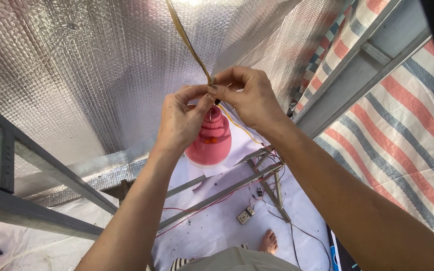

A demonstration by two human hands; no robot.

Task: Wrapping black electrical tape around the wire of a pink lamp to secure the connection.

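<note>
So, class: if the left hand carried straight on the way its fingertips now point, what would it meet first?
The left hand points up and to the right, at the thin wire pinched between both hands. Right behind it are the fingertips of the right hand, so it would meet those almost at once. Depth is hard to judge.

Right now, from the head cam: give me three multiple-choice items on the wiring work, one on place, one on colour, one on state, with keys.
1. Where is the socket strip?
A. On the white floor sheet below
B. In the left hand
C. On the grey metal beam

2. What colour is the lamp fitting under the hands?
A. Green
B. Pink-red
C. Black

3. How do the hands meet the hanging cable?
A. Both pinch it
B. Both open, clear of it
C. One hand only

Answers: 1 A, it lies on the sheet near a bare foot. 2 B, its body is pink-red. 3 A, left hand and right hand close fingertips at the cable's lower end.
</note>
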